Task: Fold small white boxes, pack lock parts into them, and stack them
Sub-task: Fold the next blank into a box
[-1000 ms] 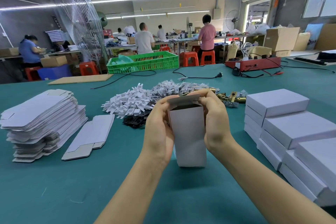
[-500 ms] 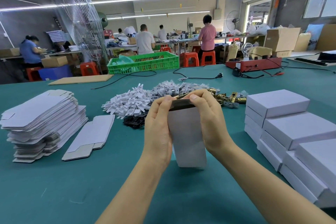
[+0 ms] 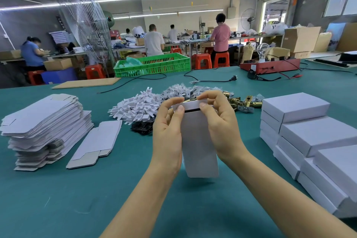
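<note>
A small white box (image 3: pixel 199 147) stands upright over the green table, held between both hands. My left hand (image 3: pixel 168 133) grips its left side, thumb pressing on the top flap. My right hand (image 3: pixel 220 125) grips the right side, thumb and forefinger pinching the flap, which is nearly down with a thin dark gap under it. Behind the box lie white plastic parts (image 3: pixel 135 107), black parts (image 3: pixel 142 126), bagged pieces (image 3: pixel 185 90) and brass lock parts (image 3: pixel 241 101). Finished white boxes (image 3: pixel 309 131) are stacked at the right.
A tall stack of flat box blanks (image 3: pixel 42 125) sits at the left, with one loose blank (image 3: pixel 96 144) beside it. Farther back are a cardboard sheet (image 3: pixel 87 83), black cables (image 3: pixel 210 79), a green crate (image 3: pixel 152 64) and a red device (image 3: pixel 270 65). People work at distant benches.
The open top flap has been folded down onto the box and is now almost tucked in. Both hands stayed on the box, thumbs shifting onto the flap.
</note>
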A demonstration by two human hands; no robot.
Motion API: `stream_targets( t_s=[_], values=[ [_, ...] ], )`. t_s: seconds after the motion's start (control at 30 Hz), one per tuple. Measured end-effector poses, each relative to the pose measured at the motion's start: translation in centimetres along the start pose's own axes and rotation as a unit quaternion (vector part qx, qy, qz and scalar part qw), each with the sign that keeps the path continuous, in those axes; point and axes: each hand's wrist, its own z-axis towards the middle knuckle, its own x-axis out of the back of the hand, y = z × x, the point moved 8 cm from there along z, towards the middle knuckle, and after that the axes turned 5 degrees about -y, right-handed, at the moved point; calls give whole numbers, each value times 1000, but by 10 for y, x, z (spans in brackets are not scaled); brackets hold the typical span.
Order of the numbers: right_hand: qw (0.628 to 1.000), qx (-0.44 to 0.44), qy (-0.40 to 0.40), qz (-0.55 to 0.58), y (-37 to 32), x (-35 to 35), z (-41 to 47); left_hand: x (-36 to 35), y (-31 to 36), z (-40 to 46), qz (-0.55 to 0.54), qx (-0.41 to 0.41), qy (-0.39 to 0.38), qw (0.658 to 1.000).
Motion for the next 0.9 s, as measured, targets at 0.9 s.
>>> stream_targets(
  t_s=[0.9],
  values=[
    [1000, -3, 14, 23, 2, 8, -1, -7, -1, -3, 29, -22, -35, 999]
  ],
)
